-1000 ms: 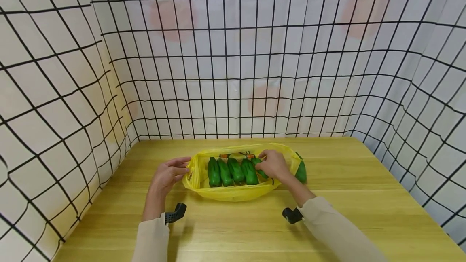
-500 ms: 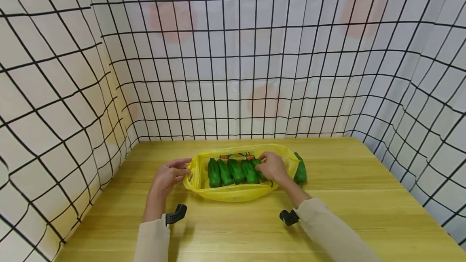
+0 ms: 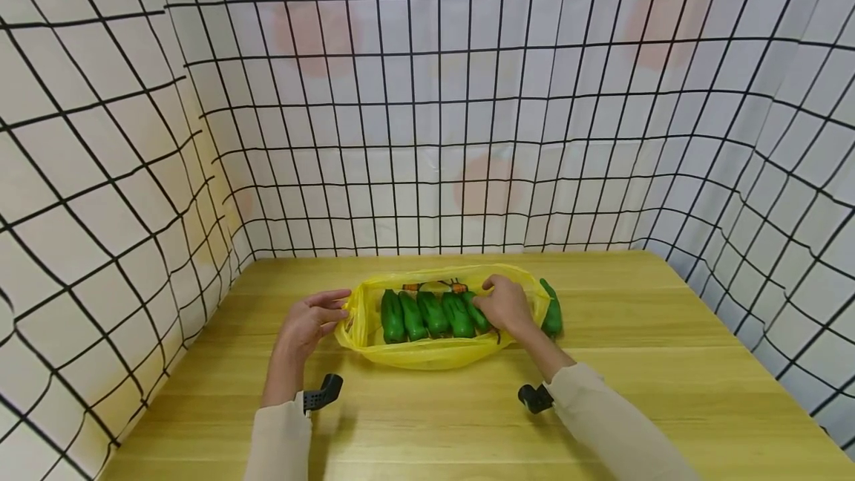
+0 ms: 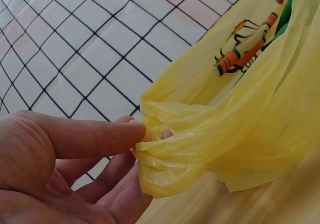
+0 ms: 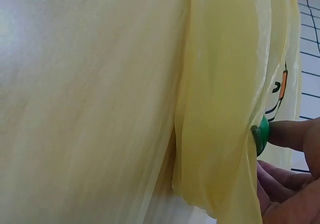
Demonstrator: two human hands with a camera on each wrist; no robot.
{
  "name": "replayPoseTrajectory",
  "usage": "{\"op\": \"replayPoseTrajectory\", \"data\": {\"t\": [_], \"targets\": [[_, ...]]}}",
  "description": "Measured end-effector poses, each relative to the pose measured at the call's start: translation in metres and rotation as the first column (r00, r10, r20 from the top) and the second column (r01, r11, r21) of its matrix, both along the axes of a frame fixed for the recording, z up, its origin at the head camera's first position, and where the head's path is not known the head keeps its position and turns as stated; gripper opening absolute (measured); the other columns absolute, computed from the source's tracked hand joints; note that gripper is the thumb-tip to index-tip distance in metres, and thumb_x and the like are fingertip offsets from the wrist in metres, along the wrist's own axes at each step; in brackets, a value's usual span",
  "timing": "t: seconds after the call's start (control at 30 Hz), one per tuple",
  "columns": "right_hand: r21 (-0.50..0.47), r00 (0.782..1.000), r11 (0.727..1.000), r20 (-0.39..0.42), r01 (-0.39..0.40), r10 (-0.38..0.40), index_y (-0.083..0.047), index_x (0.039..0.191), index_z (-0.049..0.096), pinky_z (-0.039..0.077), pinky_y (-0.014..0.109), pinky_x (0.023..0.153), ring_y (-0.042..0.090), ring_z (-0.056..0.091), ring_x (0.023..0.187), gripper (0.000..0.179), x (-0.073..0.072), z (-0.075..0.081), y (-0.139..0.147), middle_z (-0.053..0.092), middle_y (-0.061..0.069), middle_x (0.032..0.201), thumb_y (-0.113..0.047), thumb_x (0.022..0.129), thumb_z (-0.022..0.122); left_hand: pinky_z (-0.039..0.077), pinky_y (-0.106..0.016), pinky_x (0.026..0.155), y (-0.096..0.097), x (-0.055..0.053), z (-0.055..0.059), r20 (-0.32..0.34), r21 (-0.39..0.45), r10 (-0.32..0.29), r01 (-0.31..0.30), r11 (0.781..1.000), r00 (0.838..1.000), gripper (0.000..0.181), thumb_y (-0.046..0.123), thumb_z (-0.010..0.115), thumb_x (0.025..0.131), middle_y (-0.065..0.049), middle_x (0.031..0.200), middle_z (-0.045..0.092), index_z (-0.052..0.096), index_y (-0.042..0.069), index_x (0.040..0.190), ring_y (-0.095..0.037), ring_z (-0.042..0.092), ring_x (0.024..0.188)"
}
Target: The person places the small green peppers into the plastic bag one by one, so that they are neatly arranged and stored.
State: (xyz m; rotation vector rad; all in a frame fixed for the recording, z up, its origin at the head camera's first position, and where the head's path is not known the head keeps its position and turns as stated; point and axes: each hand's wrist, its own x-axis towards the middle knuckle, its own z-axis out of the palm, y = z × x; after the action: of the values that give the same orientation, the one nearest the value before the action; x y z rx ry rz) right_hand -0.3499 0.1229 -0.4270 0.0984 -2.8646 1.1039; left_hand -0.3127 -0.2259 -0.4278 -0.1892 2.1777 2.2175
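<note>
A yellow plastic bag [image 3: 437, 353] lies wide open on the table. Several long, glossy green peppers [image 3: 434, 315] line up side by side inside it. My left hand [image 4: 75, 164] pinches the gathered left end of the bag between thumb and fingers. Reaching into the bag's right end, my right hand [image 3: 505, 305] has its thumb and fingers at the rightmost pepper [image 5: 261, 135] of the row. The bag's wall hides part of those fingers in the right wrist view. Another green pepper [image 3: 552, 314] rests outside, just beyond the bag's right end.
The pale wooden table [image 3: 427, 421] stretches out around the bag. A white cloth with a black grid [image 3: 437, 125] stands behind it and on both sides. An orange-and-black print [image 4: 245, 46] marks the bag's far inner wall.
The rightmost pepper has come to lie alongside the others in the row, and my right hand has shifted slightly right along it. The left hand stays at the bag's left end.
</note>
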Motion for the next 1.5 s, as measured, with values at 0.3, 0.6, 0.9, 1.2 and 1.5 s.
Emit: {"op": "replayPoseTrajectory", "data": {"t": [0.3,0.6,0.9,1.2,1.5], "targets": [[0.000,0.999,1.000,0.034,0.012,-0.012,0.002,0.142,0.051,0.049,0.032,0.059,0.017,0.056,0.047,0.056,-0.002,0.004,0.001,0.067,0.007,0.077,-0.029,0.098,0.066,0.059,-0.025,0.080,-0.001,0.000,0.000,0.000,-0.014,-0.001,0.001,1.000,1.000,0.046,-0.004,0.068,0.091,-0.006,0.111,0.059,0.061,-0.003,0.137,-0.015,0.061,0.094],[-0.020,1.000,1.000,0.028,0.005,-0.005,0.002,0.116,0.055,0.053,0.032,0.048,0.020,0.061,0.044,0.034,0.003,0.000,0.002,0.060,0.012,0.074,-0.026,0.099,0.065,0.059,-0.025,0.080,0.000,0.000,-0.001,0.008,0.000,0.012,-0.012,1.000,1.000,0.046,-0.006,0.068,0.091,-0.008,0.112,0.060,0.061,-0.003,0.136,-0.017,0.061,0.094],[-0.031,0.998,0.999,0.054,-0.033,0.034,-0.002,0.106,0.053,0.053,0.031,0.047,0.021,0.062,0.047,0.026,0.010,0.000,0.003,0.059,0.013,0.082,-0.024,0.099,0.065,0.059,-0.026,0.082,-0.001,0.000,-0.001,0.003,-0.007,0.000,0.000,1.000,1.000,0.047,-0.005,0.067,0.092,-0.011,0.118,0.059,0.060,-0.003,0.138,-0.017,0.062,0.095],[0.057,0.977,0.990,0.179,-0.126,0.114,0.002,0.134,0.050,0.054,0.034,0.062,0.021,0.067,0.071,0.063,0.027,0.020,0.004,0.068,0.014,0.102,-0.022,0.085,0.083,0.060,-0.025,0.080,-0.002,-0.001,0.002,0.002,-0.005,0.000,0.000,1.000,1.000,0.046,-0.005,0.068,0.092,-0.010,0.117,0.059,0.060,-0.003,0.138,-0.016,0.062,0.093],[0.003,0.980,0.984,0.096,-0.177,0.176,0.002,0.135,0.052,0.054,0.038,0.069,0.025,0.065,0.087,0.060,0.042,0.024,0.011,0.066,0.017,0.109,-0.014,0.085,0.080,0.059,-0.026,0.082,-0.001,-0.001,0.000,0.004,-0.011,-0.005,0.005,1.000,1.000,0.046,-0.004,0.068,0.092,-0.009,0.116,0.059,0.060,-0.003,0.138,-0.016,0.061,0.094]]}}
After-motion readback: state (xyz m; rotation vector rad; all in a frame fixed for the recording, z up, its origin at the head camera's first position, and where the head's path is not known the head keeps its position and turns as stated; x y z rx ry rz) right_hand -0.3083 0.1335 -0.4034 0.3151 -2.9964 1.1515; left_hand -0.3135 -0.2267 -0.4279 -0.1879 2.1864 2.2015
